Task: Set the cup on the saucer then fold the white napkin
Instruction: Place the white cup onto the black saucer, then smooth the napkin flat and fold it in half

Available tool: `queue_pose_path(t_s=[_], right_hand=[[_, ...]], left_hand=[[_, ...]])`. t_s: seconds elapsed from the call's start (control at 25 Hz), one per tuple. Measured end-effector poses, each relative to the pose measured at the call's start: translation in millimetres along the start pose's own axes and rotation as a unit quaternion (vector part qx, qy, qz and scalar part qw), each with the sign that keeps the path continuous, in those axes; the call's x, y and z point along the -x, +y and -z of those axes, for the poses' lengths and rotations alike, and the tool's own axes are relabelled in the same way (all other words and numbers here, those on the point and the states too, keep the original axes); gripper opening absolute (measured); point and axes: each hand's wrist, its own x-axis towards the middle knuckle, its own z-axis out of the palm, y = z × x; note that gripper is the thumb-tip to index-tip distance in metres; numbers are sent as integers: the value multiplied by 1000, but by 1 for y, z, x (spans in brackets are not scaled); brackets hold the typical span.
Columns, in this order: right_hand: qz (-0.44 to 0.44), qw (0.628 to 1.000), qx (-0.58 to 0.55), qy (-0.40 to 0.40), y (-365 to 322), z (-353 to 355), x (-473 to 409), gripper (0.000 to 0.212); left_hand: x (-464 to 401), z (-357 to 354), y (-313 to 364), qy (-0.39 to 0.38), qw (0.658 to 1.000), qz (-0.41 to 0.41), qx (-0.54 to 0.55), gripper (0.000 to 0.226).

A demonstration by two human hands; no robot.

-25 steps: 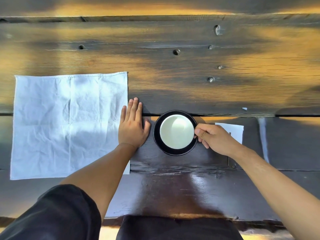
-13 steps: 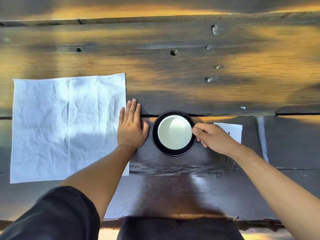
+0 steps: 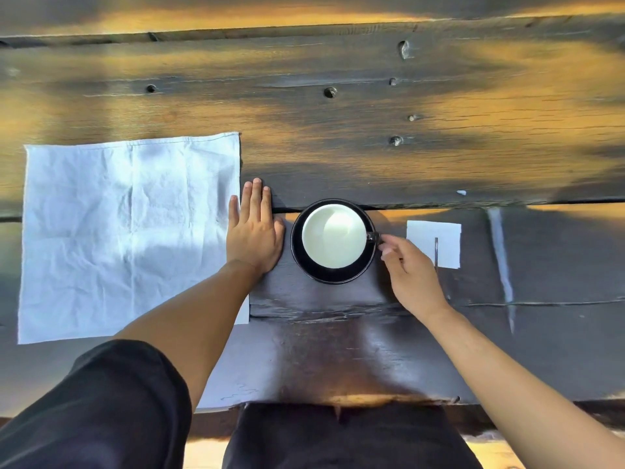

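A cup (image 3: 333,235), white inside with a dark handle pointing right, stands on a black saucer (image 3: 329,275) at the middle of the wooden table. My right hand (image 3: 411,272) is just right of the handle, fingers loosely apart, holding nothing; its fingertips are at or a hair off the handle. My left hand (image 3: 254,228) lies flat on the table between the saucer and the napkin. The white napkin (image 3: 128,231) is spread flat and creased at the left, its right edge beside my left hand.
A small white paper (image 3: 434,243) with a thin dark line on it lies right of the saucer, behind my right hand. The dark plank table (image 3: 372,130) has knots and a gap running behind the cup. My dark-clothed lap is at the near edge.
My right hand has let go of the cup handle and drawn back a little toward me. The cup stays on the saucer. My left hand has not moved.
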Motion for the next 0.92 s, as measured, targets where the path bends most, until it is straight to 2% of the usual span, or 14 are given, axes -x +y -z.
queue_pose_path(t_s=[0.2,0.36,0.48,0.64,0.72,0.84,0.92], right_hand=[[39,995,91,-4,9,-31,43,47],[76,969,233,-20,20,-56,75,58],[74,953,295,-10,23,-72,99,62],[52,949,308,-30,17,-84,135,59],[63,952,298,-38,17,-90,152,48],[77,941,291,-157,11,-99,173,34],[86,914,304,-254,6,-100,175,32]], left_hand=[[18,14,1,-42,999,0,16,66],[95,13,3,-72,996,-55,21,62],[156,14,3,-87,993,-78,7,60],[231,15,5,-116,987,-109,20,56],[257,18,7,-132,985,-102,43,52],[280,33,10,-141,987,-28,77,46],[292,43,14,-181,980,12,83,54]])
